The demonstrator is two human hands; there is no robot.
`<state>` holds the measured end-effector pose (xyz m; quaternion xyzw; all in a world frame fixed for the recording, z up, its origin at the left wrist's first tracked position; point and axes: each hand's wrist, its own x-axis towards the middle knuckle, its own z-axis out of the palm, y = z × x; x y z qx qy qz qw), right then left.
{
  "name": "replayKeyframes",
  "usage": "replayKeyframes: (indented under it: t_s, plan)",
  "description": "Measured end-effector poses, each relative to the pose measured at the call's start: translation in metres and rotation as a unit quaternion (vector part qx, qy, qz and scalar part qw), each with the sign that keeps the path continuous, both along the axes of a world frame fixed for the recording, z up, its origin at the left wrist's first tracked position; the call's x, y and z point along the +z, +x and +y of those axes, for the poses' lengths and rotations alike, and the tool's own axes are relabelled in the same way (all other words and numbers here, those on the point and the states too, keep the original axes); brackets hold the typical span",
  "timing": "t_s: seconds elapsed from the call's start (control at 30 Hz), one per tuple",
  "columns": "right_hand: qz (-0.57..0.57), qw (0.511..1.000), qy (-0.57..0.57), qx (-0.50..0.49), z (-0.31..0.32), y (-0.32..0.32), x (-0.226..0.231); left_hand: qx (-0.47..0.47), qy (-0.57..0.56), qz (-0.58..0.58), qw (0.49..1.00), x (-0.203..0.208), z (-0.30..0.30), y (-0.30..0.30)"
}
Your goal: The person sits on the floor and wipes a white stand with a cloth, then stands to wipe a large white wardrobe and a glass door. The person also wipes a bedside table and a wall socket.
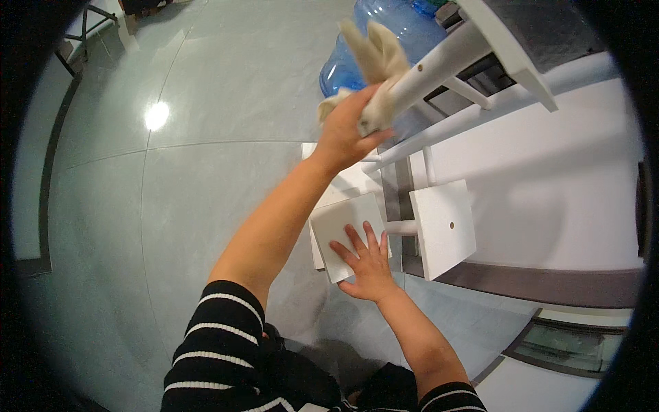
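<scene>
Nearby, blue jug, left fingers gripping cream cloth, right fingers splayed on white board

room to pass left of the white frame, over grey floor
blue bottle beyond the frame and wall right of it block

The top edge crops the blue bottle, partly hidden behind cream cloth.
</scene>
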<state>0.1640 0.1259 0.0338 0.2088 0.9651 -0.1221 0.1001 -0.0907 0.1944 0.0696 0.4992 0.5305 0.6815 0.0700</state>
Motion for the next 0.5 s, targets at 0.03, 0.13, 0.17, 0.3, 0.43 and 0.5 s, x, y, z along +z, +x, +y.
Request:
replayKeyframes:
  t_s: [0.03,0.13,0.17,0.3,0.43,0.5]
  plan:
    - [0.008,1.0,0.0,0.001,0.001,0.0,0.0,0.019,-0.036,0.01,0.999,-0.018,-0.001,0.0]
    - [0.035,0.999,-0.005,-0.004,0.003,0.001,-0.003,0.065,-0.143,0.011,0.988,-0.095,-0.009,0.007]
    - [0.044,0.999,-0.001,-0.003,0.004,0.002,-0.003,0.062,-0.146,-0.017,0.987,-0.097,-0.01,0.008]
    - [0.02,1.0,0.008,0.003,0.003,0.003,0.003,0.093,-0.088,-0.045,0.991,-0.071,-0.006,0.013]
    - [0.033,0.999,0.012,-0.004,0.005,0.002,0.003,0.128,0.075,-0.036,0.988,0.046,0.012,0.016]
    - [0.041,0.999,0.006,-0.004,0.008,0.004,0.006,0.091,0.154,-0.062,0.982,0.107,0.017,0.026]
